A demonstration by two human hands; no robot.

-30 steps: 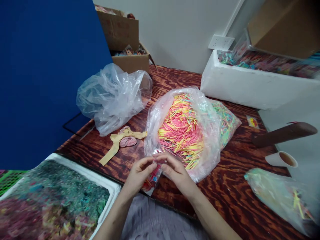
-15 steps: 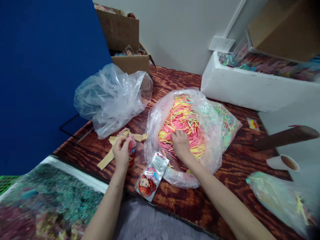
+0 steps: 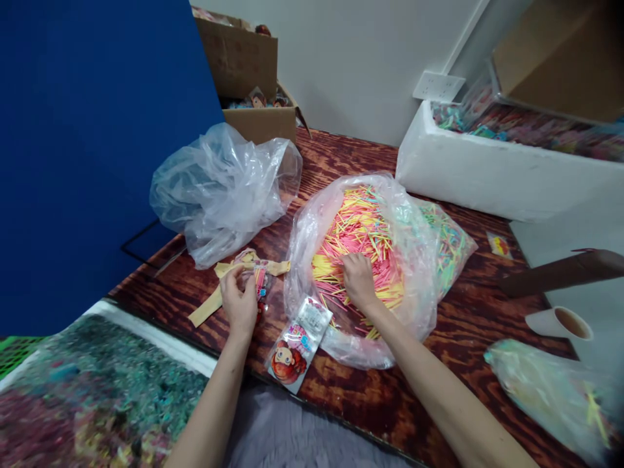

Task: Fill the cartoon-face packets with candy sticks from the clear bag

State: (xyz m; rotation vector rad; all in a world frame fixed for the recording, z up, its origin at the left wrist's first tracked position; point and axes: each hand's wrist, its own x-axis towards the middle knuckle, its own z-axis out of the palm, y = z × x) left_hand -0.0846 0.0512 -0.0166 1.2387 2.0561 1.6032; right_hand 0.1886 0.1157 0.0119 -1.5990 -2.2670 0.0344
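My left hand (image 3: 238, 302) is over the table's left part, thumb and forefinger curved with a gap between them. Close beside its thumb, a small clear packet (image 3: 261, 281) contains pink sticks. Under and behind that hand is a pale yellow strip (image 3: 207, 307). My right hand (image 3: 358, 278) reaches into a wide-mouthed clear plastic bag (image 3: 303, 260) full of thin pink and yellow sticks (image 3: 353, 224). Its fingers are curled down on the sticks, tips hidden. A flat packet printed with a red-haired cartoon figure (image 3: 287, 361) lies between my arms, against the bag.
Behind stand cardboard boxes (image 3: 260, 123) and a crumpled clear bag (image 3: 224, 188). To the right are a white foam box (image 3: 487, 166), a paper cup (image 3: 541, 323), a brown tube (image 3: 541, 276) and a plastic bag (image 3: 531, 374). A blue panel (image 3: 97, 162) borders the left.
My left fingers have parted from their pinch, and the pink sticks now show beside the thumb. My right hand stays in the sticks. The whole view has shifted slightly.
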